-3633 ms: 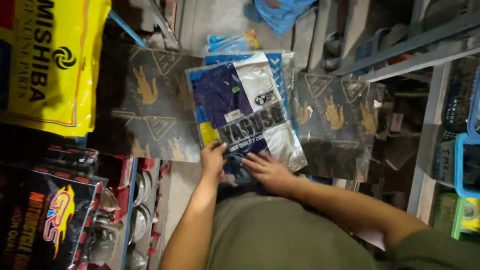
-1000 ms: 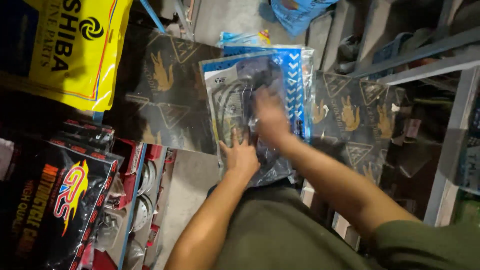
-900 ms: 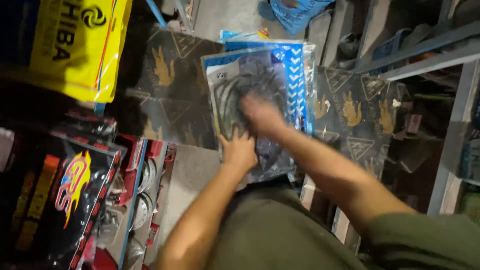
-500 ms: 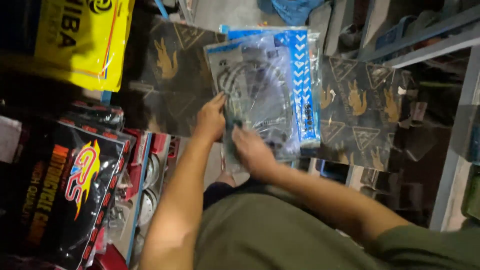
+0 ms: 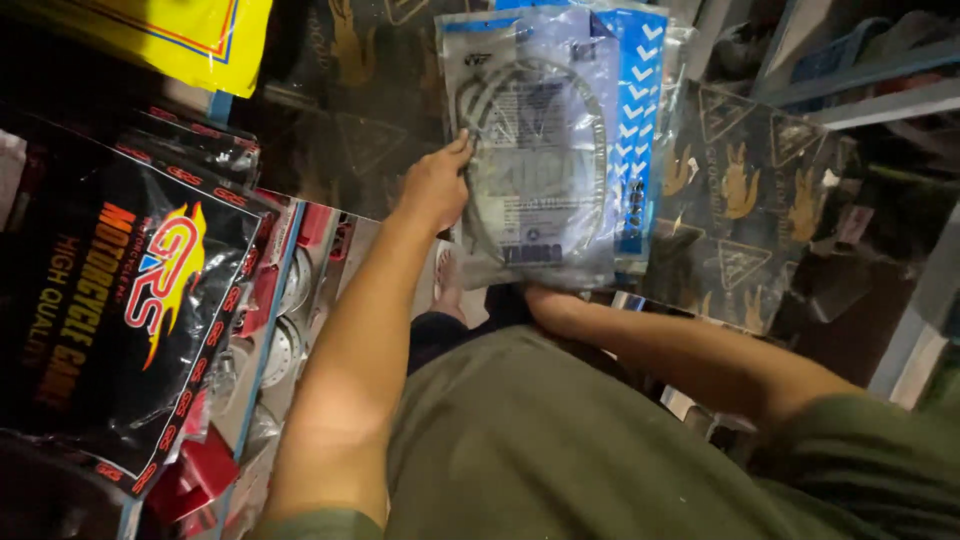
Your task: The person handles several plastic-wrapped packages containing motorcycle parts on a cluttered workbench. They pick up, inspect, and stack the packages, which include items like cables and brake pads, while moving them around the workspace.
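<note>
- Left hand (image 5: 432,185) gripped the left edge of a clear plastic packet (image 5: 535,150); fingers (image 5: 458,150) curled over the rim, thumb side hidden under it.
- Packet held a coiled grey cable (image 5: 592,150) and a printed paper insert; it was flat-on to the camera, upper middle of the view.
- Right hand (image 5: 548,300) sat under the packet's near edge, mostly hidden by the plastic. Cannot tell how far it was closed; it looked to support the packet from below.
- Just behind the clear packet: a blue-and-white packet (image 5: 640,120) with a column of white chevrons, its right strip showing, the two overlapping.
- Behind both, dark glossy packets (image 5: 740,190) with gold emblem prints, spread to the left and right of the held stack.
- Far left top: yellow bag (image 5: 190,35) with red and blue trim, partly cut off by the frame.
- Near left: black packet (image 5: 120,300) with red-and-yellow flame lettering, red-trimmed edges, stacked over similar ones.
- Between that stack and the left forearm: round metal parts (image 5: 290,320) in a blue-edged tray, partly shadowed.
- Right side: grey metal shelf rails (image 5: 880,95), contents too dark to identify.
- Olive-green shirt (image 5: 560,450) filled the near middle.
</note>
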